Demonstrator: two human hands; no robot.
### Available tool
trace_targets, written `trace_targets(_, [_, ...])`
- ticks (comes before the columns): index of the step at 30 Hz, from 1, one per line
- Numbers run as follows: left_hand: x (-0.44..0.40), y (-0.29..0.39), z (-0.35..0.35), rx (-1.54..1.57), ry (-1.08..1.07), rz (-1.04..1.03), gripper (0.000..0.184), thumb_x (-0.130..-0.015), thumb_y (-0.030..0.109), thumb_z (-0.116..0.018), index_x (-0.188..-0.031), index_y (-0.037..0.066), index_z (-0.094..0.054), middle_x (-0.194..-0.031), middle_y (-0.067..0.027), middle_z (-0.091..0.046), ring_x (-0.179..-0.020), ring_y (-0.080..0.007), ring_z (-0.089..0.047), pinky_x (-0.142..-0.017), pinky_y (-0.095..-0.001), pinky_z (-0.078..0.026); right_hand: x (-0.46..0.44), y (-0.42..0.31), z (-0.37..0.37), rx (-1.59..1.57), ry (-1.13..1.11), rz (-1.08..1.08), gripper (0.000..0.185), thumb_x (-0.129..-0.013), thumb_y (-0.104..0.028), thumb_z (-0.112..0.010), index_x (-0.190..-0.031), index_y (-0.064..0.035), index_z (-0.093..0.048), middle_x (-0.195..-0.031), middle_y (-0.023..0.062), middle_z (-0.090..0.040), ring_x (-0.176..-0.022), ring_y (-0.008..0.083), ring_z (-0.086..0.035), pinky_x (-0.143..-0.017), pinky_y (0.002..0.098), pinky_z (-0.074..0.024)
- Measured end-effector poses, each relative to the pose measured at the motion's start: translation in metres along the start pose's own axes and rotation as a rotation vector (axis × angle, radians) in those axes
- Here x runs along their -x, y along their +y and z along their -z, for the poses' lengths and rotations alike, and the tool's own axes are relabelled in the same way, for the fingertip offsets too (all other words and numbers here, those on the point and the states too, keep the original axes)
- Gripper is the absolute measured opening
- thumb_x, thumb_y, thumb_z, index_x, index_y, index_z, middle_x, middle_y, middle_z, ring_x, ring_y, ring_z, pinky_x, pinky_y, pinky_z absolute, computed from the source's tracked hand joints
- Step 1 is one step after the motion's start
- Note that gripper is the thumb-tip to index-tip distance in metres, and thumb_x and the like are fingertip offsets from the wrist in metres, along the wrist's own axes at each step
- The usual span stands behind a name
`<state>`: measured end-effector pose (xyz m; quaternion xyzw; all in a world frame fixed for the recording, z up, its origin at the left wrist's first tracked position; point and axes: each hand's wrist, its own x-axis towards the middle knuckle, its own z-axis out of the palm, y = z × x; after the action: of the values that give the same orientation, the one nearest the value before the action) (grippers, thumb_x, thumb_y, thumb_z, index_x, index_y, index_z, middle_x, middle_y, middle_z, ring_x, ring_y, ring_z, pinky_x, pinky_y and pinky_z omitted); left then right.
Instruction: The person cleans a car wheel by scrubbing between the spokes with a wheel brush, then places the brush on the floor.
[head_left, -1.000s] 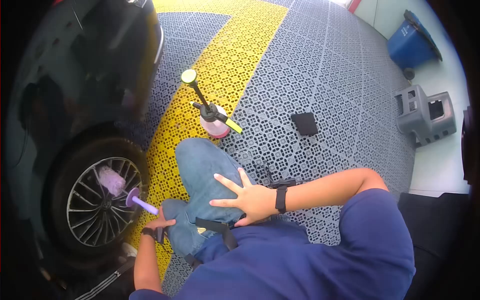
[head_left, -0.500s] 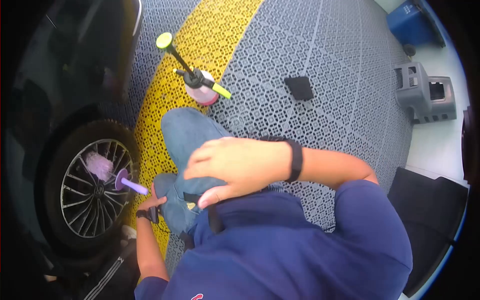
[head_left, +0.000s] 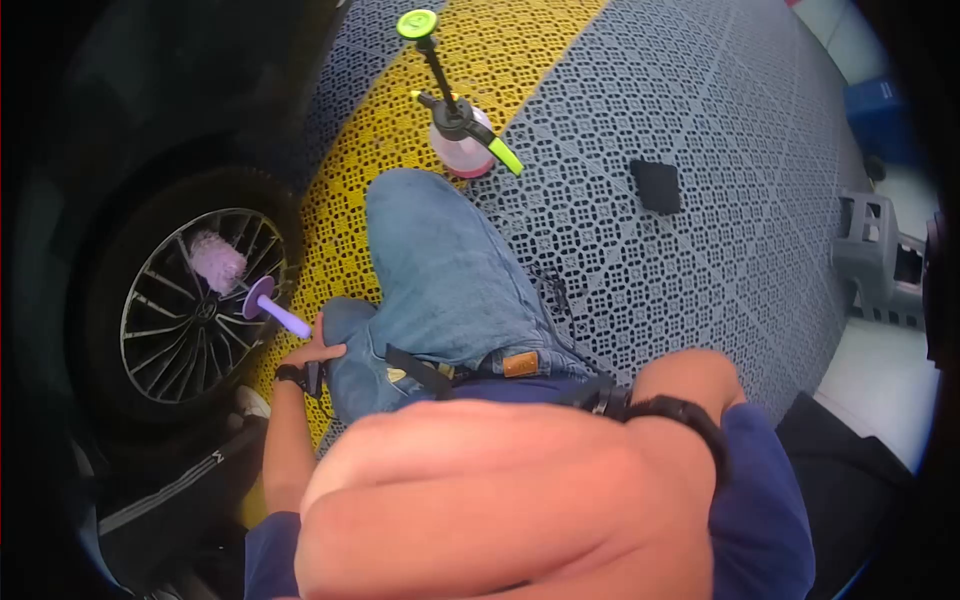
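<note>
The lavender handle of a fluffy brush [head_left: 284,316] is in my left hand [head_left: 312,354], beside my bent knee. The brush's pale purple head lies against the spokes of a car wheel [head_left: 160,330]. Very near the camera, my right hand [head_left: 480,500] fills the lower middle, its back towards me and its fingers folded together; nothing shows in it. Beyond my knee stands a pump spray bottle [head_left: 462,145] with pink liquid and a lime-green lever.
A black square item [head_left: 656,187] lies on the grey and yellow grid floor [head_left: 740,240]. At the right are a blue bin [head_left: 885,120] and a grey plastic housing [head_left: 875,255]. Another person's dark-trousered leg [head_left: 180,490] is at the lower left, beside the wheel.
My right hand has risen from above my thigh to close before the camera, its spread fingers now folded. The view has shifted; my left hand and the brush keep their place at the wheel.
</note>
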<state>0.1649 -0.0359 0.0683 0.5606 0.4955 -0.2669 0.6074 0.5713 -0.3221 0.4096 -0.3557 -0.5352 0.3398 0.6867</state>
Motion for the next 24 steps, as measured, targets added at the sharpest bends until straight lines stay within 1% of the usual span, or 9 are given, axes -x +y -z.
trace_targets(3, [0.043, 0.062, -0.029, 0.07, 0.003, 0.161, 0.149, -0.059, 0.049, -0.093, -0.157, 0.013, 0.014, -0.16, -0.0187, -0.016, -0.146, -0.0305, -0.023, -0.118, -0.0393, -0.023, -0.006, -0.008, -0.023, 0.054, 0.029, -0.005, 0.026, -0.083, -0.025, -0.061, -0.1, -0.0055, -0.054, -0.082, 0.0061, -0.053, -0.077, 0.0228, -0.056, -0.065, 0.0341, -0.0476])
trace_targets(4, [0.022, 0.033, -0.016, -0.009, 0.012, 0.078, 0.149, -0.059, 0.049, -0.092, -0.157, 0.012, 0.013, -0.16, -0.0204, -0.017, -0.147, -0.0318, -0.022, -0.118, -0.041, -0.021, -0.008, -0.011, -0.03, 0.074, 0.038, -0.008, 0.025, -0.083, -0.024, -0.061, -0.099, -0.0058, -0.054, -0.081, 0.0054, -0.053, -0.076, 0.0222, -0.056, -0.064, 0.0336, -0.0474])
trace_targets(10, [0.011, 0.012, -0.002, -0.021, 0.017, 0.001, 0.146, -0.06, 0.052, -0.09, -0.157, 0.01, 0.01, -0.16, -0.0212, -0.013, -0.148, -0.0319, -0.018, -0.12, -0.0398, -0.018, -0.026, -0.031, -0.064, 0.246, 0.008, -0.04, 0.021, -0.078, -0.018, -0.062, -0.094, -0.008, -0.052, -0.072, 0.0012, -0.05, -0.067, 0.0184, -0.054, -0.057, 0.0306, -0.0465])
trace_targets(13, [0.006, 0.009, 0.002, -0.071, 0.031, -0.027, 0.143, -0.063, 0.054, -0.088, -0.157, 0.008, 0.009, -0.16, -0.0208, -0.015, -0.148, -0.0308, -0.017, -0.12, -0.0388, -0.016, -0.029, -0.029, -0.068, 0.308, -0.143, -0.117, 0.018, -0.086, -0.013, -0.057, -0.101, -0.0031, -0.057, -0.081, 0.0074, -0.061, -0.075, 0.0222, -0.064, -0.061, 0.0351, -0.0547])
trace_targets(17, [0.015, 0.015, -0.004, -0.162, 0.037, -0.081, 0.139, -0.066, 0.057, -0.085, -0.157, 0.006, 0.008, -0.16, -0.0202, -0.017, -0.149, -0.0295, -0.017, -0.121, -0.0375, -0.014, -0.046, 0.053, -0.078, 0.721, -0.157, -0.047, 0.027, -0.071, -0.022, -0.071, -0.094, -0.0079, -0.069, -0.093, 0.0104, -0.063, -0.09, 0.0296, -0.059, -0.08, 0.0596, -0.0439])
trace_targets(18, [0.02, 0.021, -0.009, -0.202, 0.05, -0.116, 0.138, -0.067, 0.058, -0.084, -0.156, 0.005, 0.007, -0.16, -0.02, -0.018, -0.149, -0.0292, -0.017, -0.121, -0.0372, -0.014, -0.057, 0.085, -0.074, 1.087, -0.22, -0.106, 0.03, -0.073, -0.021, -0.069, -0.098, -0.005, -0.064, -0.096, 0.0114, -0.059, -0.092, 0.0259, -0.057, -0.083, 0.0503, -0.0449])
trace_targets(19, [0.02, 0.022, -0.012, -0.228, 0.062, -0.145, 0.137, -0.068, 0.058, -0.083, -0.156, 0.005, 0.007, -0.16, -0.0199, -0.018, -0.149, -0.0288, -0.016, -0.121, -0.0369, -0.013, -0.059, 0.129, -0.067, 1.305, -0.191, 0.04, 0.024, -0.074, -0.02, -0.068, -0.094, -0.0069, -0.066, -0.101, 0.0109, -0.058, -0.096, 0.0273, -0.056, -0.085, 0.0503, -0.0434])
trace_targets(21, [0.01, -0.001, -0.005, -0.209, 0.044, -0.084, 0.135, -0.069, 0.06, -0.081, -0.157, 0.006, 0.006, -0.16, -0.0207, -0.016, -0.149, -0.0283, -0.017, -0.121, -0.0371, -0.014, -0.06, 0.193, -0.051, 1.316, -0.164, 0.128, 0.015, -0.077, -0.018, -0.066, -0.088, -0.0087, -0.068, -0.099, 0.0093, -0.056, -0.098, 0.029, -0.057, -0.085, 0.0519, -0.044])
trace_targets(24, [0.007, 0.007, -0.006, -0.186, 0.053, -0.099, 0.138, -0.067, 0.061, -0.083, -0.157, 0.007, 0.007, -0.161, -0.0206, -0.015, -0.149, -0.0285, -0.018, -0.12, -0.0373, -0.016, -0.064, 0.214, -0.046, 1.321, -0.189, 0.198, 0.013, -0.078, -0.017, -0.065, -0.088, -0.0096, -0.068, -0.096, 0.0083, -0.058, -0.096, 0.0276, -0.059, -0.084, 0.0513, -0.0447])
